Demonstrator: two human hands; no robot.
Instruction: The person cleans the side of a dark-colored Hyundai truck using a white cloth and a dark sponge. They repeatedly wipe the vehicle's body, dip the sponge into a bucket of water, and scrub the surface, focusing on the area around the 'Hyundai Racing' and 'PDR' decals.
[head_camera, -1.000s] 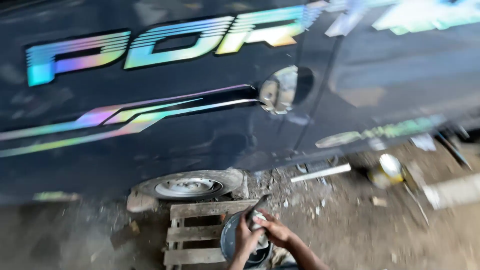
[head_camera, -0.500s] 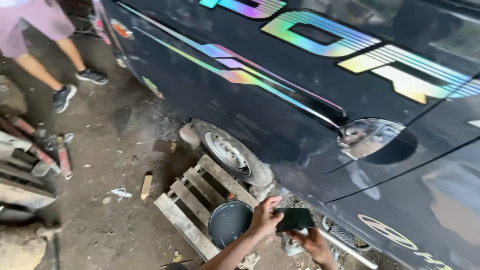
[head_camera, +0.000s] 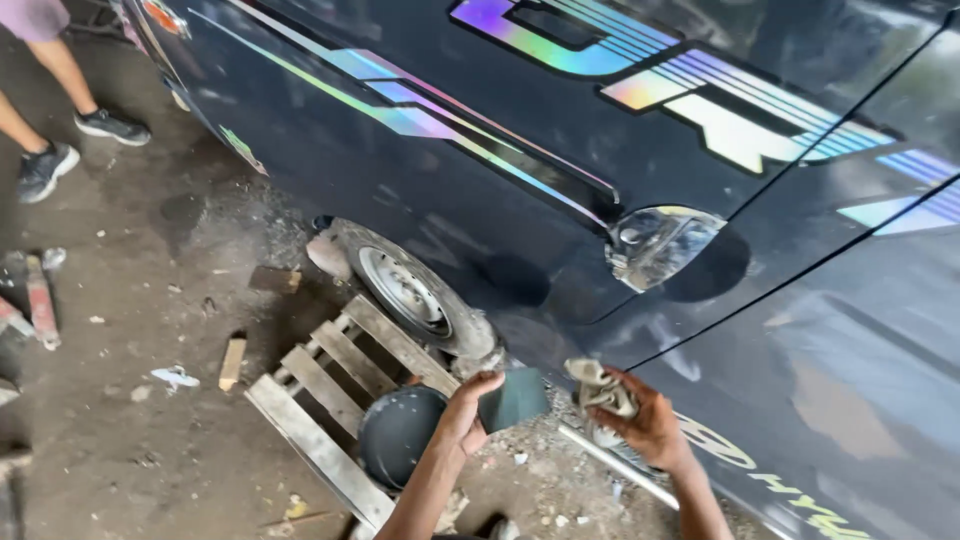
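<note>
Gripping a dark block (head_camera: 513, 398) between thumb and fingers, the left hand (head_camera: 468, 408) is closed on it and holds it up just above the dark bowl (head_camera: 398, 435), near enough for dipping, by my reading. The right hand (head_camera: 648, 422), to the right of the block, is clenched around a crumpled rag (head_camera: 600, 388), carried close to the car (head_camera: 560, 180) panel, likely to have it ready for wiping. Under both hands the bowl sits on a wooden pallet (head_camera: 330, 375) that lies on the dirt floor (head_camera: 130, 320), keeping it off the grit. Beyond the pallet, a small wheel (head_camera: 408, 290) rests against the car's lower edge. Farther left, another person's shoes (head_camera: 75, 145) stand on the floor.

Compared with half a second ago, the block has passed from beside the right hand into the left alone, the rag now shows clearly in the right, and the view sits closer to the car.
</note>
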